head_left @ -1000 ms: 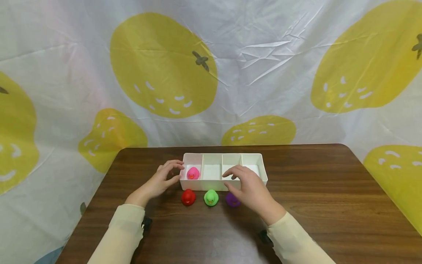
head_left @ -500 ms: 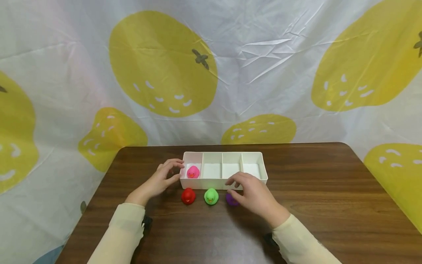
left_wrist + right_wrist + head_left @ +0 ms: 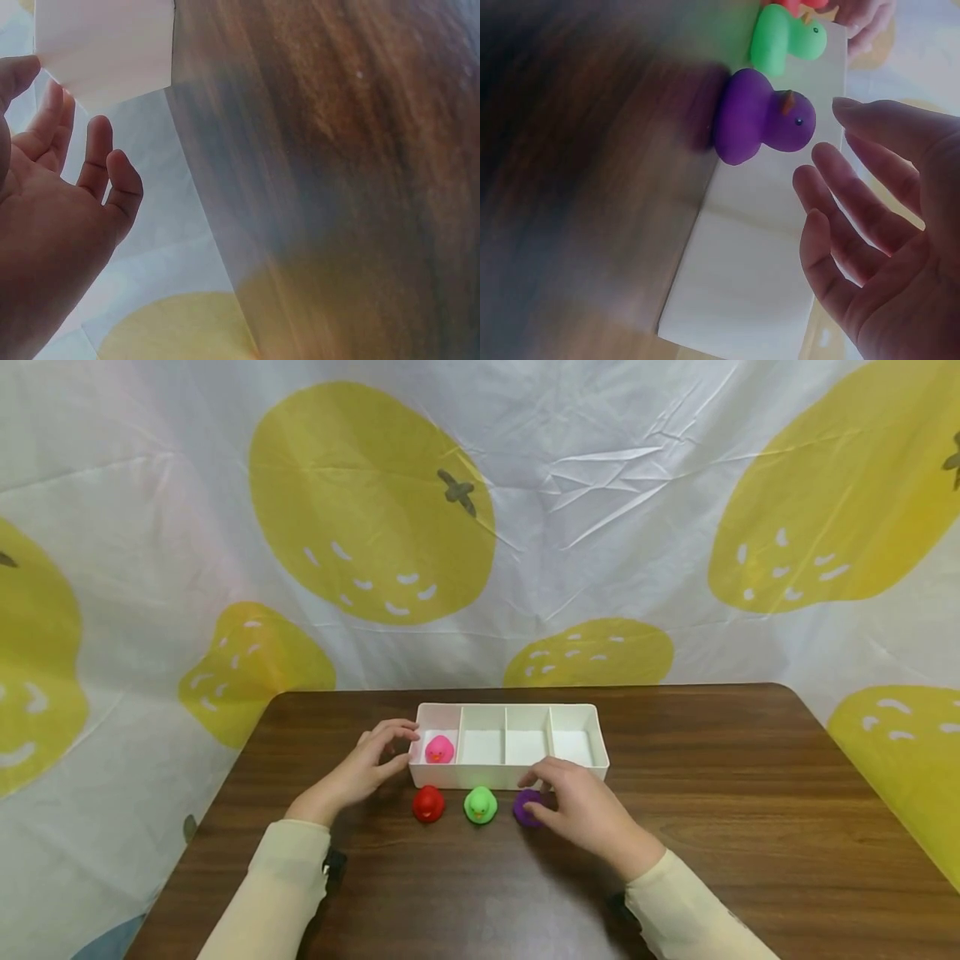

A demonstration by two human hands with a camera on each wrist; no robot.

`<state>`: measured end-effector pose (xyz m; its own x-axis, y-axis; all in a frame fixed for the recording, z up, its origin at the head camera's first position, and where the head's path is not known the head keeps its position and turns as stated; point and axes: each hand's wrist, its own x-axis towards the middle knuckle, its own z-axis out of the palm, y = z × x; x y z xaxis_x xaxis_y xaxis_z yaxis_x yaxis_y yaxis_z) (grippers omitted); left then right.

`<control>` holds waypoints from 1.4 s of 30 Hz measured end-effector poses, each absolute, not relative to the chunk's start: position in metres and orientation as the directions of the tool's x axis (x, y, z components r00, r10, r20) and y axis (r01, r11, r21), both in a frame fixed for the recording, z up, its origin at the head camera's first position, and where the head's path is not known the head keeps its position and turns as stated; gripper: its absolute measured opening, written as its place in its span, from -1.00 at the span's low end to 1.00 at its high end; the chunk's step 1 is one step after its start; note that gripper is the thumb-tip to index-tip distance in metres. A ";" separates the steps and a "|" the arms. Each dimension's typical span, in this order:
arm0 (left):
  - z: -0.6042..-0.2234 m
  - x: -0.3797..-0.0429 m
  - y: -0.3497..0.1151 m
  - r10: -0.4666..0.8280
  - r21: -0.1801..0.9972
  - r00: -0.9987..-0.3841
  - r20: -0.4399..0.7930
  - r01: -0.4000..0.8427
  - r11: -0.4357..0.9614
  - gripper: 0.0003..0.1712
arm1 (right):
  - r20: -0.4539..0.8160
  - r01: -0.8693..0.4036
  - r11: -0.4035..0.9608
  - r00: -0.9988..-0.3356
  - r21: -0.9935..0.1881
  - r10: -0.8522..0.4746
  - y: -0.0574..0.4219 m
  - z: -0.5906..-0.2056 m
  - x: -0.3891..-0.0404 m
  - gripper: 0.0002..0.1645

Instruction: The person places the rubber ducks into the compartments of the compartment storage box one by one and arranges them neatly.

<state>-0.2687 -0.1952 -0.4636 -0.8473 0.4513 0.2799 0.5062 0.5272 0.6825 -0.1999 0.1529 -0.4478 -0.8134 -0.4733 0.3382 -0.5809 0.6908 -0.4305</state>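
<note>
A white four-compartment tray (image 3: 480, 777) has a pink rubber duck (image 3: 439, 750) in its leftmost compartment. My left hand (image 3: 367, 774) rests its fingertips at the tray's left rim; in the left wrist view the thumb and fingers meet the edge of the tray's end wall. In front of the tray stand a red duck (image 3: 428, 805), a green duck (image 3: 480, 806) and a purple duck (image 3: 525, 807). My right hand (image 3: 588, 808) is at the purple duck, partly covering it in the head view. The right wrist view shows its fingers spread just above the duck's head, with a gap between.
The brown wooden table (image 3: 712, 793) carries everything and its back edge lies just behind the tray. Behind it hangs a white curtain (image 3: 600, 510) printed with yellow fruit.
My right hand has drawn back from over the tray and lowered toward the purple duck. The left hand and the ducks have stayed in place.
</note>
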 end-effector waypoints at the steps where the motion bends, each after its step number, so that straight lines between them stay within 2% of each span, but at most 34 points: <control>1: -0.464 -0.269 -0.195 0.452 0.683 -0.844 0.287 0.511 0.521 -0.66 | 0.333 -0.581 0.688 -0.814 -0.434 -0.476 0.153 -0.448 -0.200 -0.71; 18: -0.464 -0.269 -0.196 0.457 0.674 -0.841 0.289 0.518 0.526 -0.66 | 0.306 -0.585 0.680 -0.811 -0.441 -0.499 0.157 -0.458 -0.202 -0.64; 33: -0.465 -0.270 -0.196 0.461 0.672 -0.839 0.288 0.520 0.527 -0.66 | 0.311 -0.612 0.647 -0.790 -0.455 -0.529 0.159 -0.461 -0.202 -0.67; 42: -0.465 -0.270 -0.196 0.456 0.677 -0.842 0.287 0.515 0.526 -0.65 | 0.335 -0.629 0.661 -0.778 -0.410 -0.532 0.161 -0.465 -0.201 -0.63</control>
<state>-0.2699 -0.1960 -0.4649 -0.8423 0.4563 0.2870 0.5155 0.5259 0.6765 -0.2007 0.1607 -0.4645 -0.7775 -0.5324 0.3346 -0.6288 0.6608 -0.4098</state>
